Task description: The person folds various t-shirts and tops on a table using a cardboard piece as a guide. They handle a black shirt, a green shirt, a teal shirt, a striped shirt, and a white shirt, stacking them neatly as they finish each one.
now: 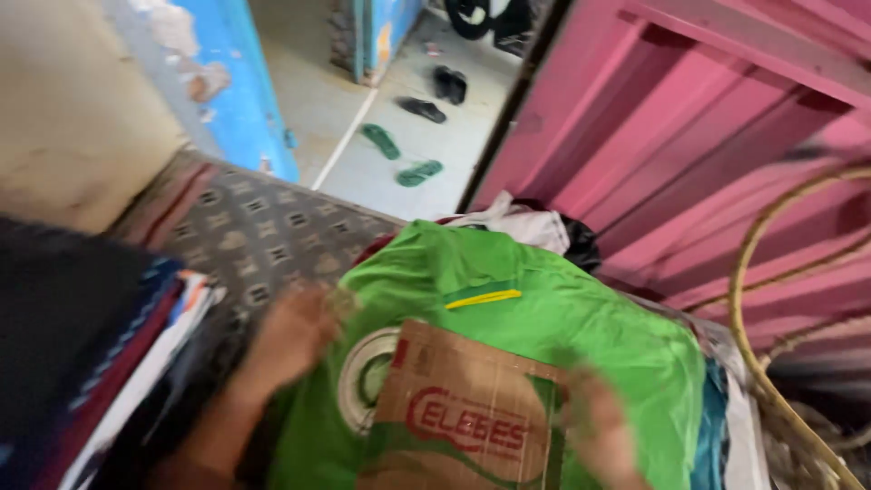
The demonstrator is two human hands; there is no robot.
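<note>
Blurred by motion, the right hand lies at the lower edge of the view, resting on the right side of a brown cardboard sheet with red and green printing. Its fingers seem to lie fairly flat on the card, though the smear is too strong to tell how far apart they are. That sheet lies on top of a bright green shirt, which has a thin yellow stripe near its collar and a round white print showing beside the card's left edge. The left hand presses on the shirt's left side, just beside the round print; its fingers look loosely spread over the cloth, again too blurred to judge closely.

The shirt is spread over a heap of other clothes, white and dark, beside a pink corrugated metal wall. To the left, a stack of folded fabric sits on a patterned grey mat. Beyond lie green sandals and black sandals on a concrete floor. A curved cane hoop stands at the right.
</note>
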